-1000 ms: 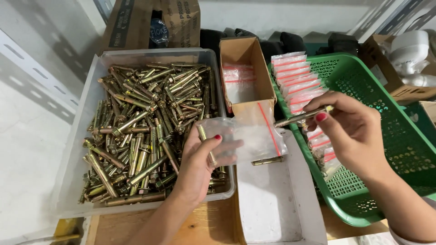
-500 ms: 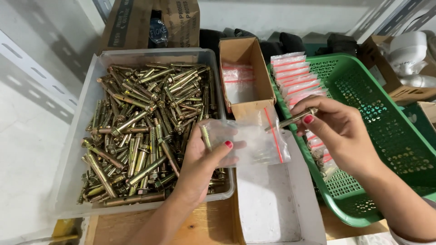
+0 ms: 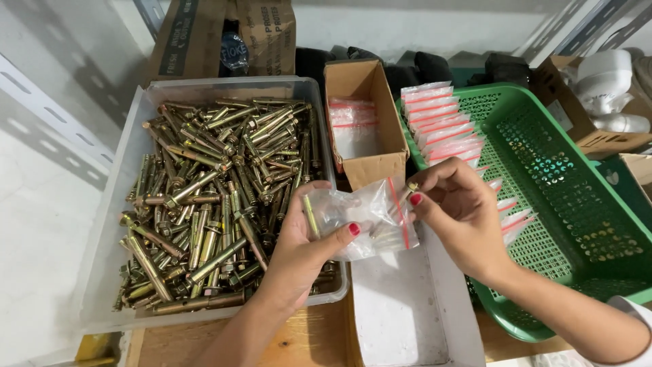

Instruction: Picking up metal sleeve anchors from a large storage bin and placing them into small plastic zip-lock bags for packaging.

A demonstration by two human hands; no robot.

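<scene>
- Left hand (image 3: 299, 245) cupped under the clear zip bag (image 3: 363, 217), thumb clamped across the plastic, fingers curled behind; one brass bolt (image 3: 311, 216) pinned against the palm alongside the bag.
- Right hand (image 3: 458, 214) now tight against the bag's mouth, a moment ago well out to the side of the bag over the green basket (image 3: 577, 204).
- Right fingers (image 3: 435, 194) pinching the second anchor bolt (image 3: 409, 187), only its head showing above the bag's red seal strip; shaft apparently already down inside, though hard to tell through the crinkled plastic.
- Reads as insertion under way, bolt not yet let go.
- Bag held just off the front corner of the clear bin of bolts (image 3: 217, 197), above the white tray (image 3: 401, 306).
- Filled bags (image 3: 445, 129) lined up in the basket, beyond the bag; empty bags waiting in the cardboard box (image 3: 360, 122) straight behind it.
</scene>
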